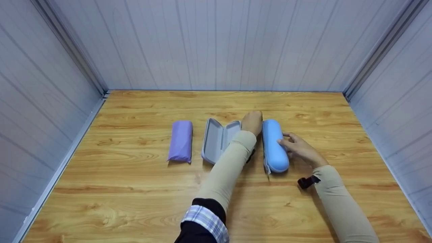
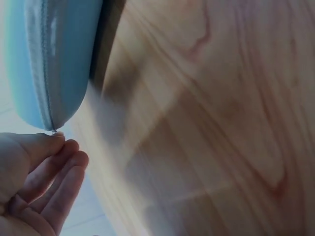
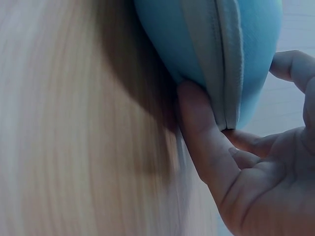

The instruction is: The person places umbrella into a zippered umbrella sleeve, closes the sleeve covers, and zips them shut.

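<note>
Pale panelled walls (image 1: 216, 44) with dark grooves enclose a wood-grain desk (image 1: 135, 189) on the far side and at both flanks. A blue case (image 1: 275, 145), elongated and rounded at its ends, lies on the desk between the two hands. The left hand (image 1: 252, 122) is at the far end of the case; in the left wrist view its thumb and fingertips are drawn narrowly together, pinching at the end of the zip (image 2: 46, 73), with the pull hidden between them. The right hand (image 1: 300, 148) holds the case from its right side, the thumb laid on the upper shell; the right wrist view shows its digits spread to either side of the seam. Just left of the left hand, an open grey case (image 1: 212, 141) displays two lined halves, partly covered by the left sleeve (image 1: 224, 175). Farther left of that hand lies a purple packet (image 1: 180, 141), apart from the grey case. A small black device (image 1: 305, 183) projects at the cuff of the right sleeve (image 1: 341, 199).
</note>
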`<state>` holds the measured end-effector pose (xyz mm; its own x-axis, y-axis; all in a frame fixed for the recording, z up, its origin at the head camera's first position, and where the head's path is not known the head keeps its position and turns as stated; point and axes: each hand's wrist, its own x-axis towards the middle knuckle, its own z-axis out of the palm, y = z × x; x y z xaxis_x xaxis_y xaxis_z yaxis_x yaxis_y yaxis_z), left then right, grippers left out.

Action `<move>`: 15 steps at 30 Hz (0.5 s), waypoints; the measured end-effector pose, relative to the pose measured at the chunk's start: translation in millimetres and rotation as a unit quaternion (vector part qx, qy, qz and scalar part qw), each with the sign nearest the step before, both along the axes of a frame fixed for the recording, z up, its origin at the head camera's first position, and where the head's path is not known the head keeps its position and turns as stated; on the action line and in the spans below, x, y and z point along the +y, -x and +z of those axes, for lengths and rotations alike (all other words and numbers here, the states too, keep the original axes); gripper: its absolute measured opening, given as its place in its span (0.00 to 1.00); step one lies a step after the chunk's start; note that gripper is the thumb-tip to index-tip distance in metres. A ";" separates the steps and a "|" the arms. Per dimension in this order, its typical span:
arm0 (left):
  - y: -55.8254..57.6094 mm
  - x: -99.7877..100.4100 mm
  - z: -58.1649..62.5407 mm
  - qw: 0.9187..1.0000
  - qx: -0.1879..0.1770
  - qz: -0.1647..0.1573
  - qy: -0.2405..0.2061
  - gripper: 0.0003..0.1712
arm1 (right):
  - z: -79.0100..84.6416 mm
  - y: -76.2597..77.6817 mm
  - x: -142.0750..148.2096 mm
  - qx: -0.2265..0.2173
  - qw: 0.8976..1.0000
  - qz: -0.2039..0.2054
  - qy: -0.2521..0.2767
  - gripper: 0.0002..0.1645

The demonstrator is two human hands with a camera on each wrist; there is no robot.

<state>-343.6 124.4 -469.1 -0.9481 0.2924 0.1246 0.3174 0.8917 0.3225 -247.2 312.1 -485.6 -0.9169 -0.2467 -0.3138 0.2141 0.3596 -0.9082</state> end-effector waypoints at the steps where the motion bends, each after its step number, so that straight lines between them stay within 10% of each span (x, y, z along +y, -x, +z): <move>1: 0.0 0.4 -0.9 1.000 0.002 0.001 -0.006 0.11 | -0.1 0.0 -0.3 0.000 1.000 0.000 0.000 0.49; 15: 2.9 1.7 -6.0 0.993 -0.041 0.009 -0.114 0.12 | 0.6 0.8 -1.3 -0.001 1.000 0.001 -0.001 0.49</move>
<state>-346.5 126.1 -475.1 -0.9628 0.2483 0.1068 0.2659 0.7984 0.5402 -248.0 310.7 -485.0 -0.9159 -0.2479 -0.3157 0.2150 0.3612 -0.9074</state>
